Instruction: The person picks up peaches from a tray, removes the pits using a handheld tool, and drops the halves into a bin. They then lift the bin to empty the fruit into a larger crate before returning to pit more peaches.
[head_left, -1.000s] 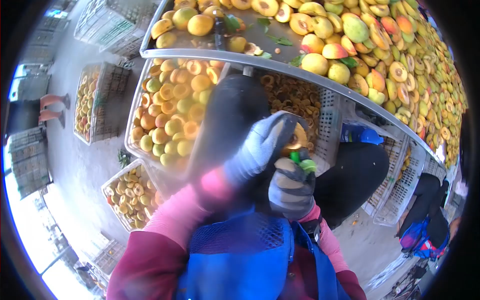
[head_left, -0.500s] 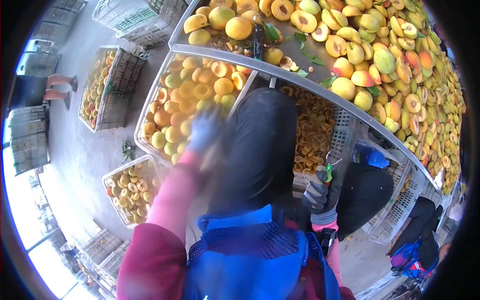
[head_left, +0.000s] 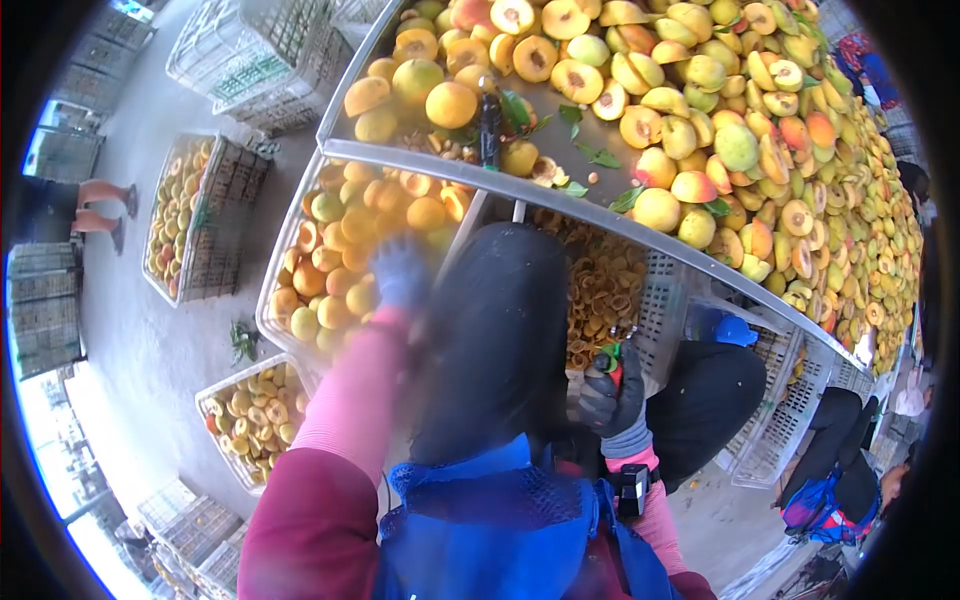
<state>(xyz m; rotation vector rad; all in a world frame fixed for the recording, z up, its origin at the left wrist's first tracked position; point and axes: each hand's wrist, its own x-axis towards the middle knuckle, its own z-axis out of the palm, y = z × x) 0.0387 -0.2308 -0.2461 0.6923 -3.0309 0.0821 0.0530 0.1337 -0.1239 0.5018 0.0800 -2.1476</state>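
Observation:
My left hand [head_left: 401, 274], in a grey glove, rests over a white crate [head_left: 268, 290] filled with peach halves [head_left: 345, 235]. Its fingers look stretched out on the fruit, though the picture is hazy there, and no fruit shows in its grip. In a dark glove, my right hand [head_left: 611, 396] is closed around a small hand tool [head_left: 613, 366] with a green and red handle and a thin metal end pointing up. That tool is in front of a crate of brown peach pits and scraps [head_left: 603, 300], below the metal table's edge.
A metal table [head_left: 590, 130] carries a large heap of halved and whole peaches [head_left: 760, 150]. On it lies a dark bottle-like object [head_left: 489, 125]. More fruit crates [head_left: 205, 270] stand on the floor at left, with stacked crates [head_left: 240, 70] behind. Another person [head_left: 840, 470] sits at right.
The view has shifted, so the table sits lower. My left hand stays over the peach crate. My right hand has turned the tool, and red now shows on its handle.

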